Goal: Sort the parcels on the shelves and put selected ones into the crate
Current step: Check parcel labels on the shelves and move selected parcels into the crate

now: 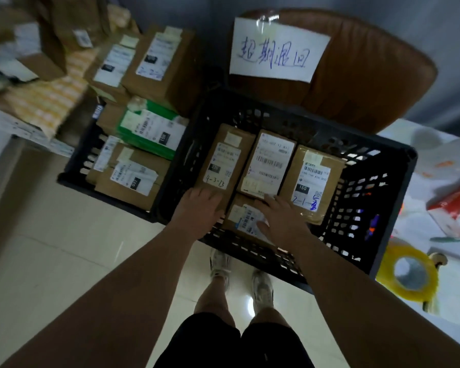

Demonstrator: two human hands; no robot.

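Now | black crate (369, 208): four brown labelled parcels (311, 179) | left hand (202, 205), right hand (282, 219) flat, fingers straight

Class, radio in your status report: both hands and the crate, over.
Left hand open, flat on parcel marked 4-3-13. Right hand open, on small front parcel. Black crate holds four parcels. Nothing blocking.

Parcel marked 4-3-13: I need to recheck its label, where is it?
In the head view the parcel marked 4-3-13 lies at the left of the black crate, beside the middle parcel, with the left hand on its near end.
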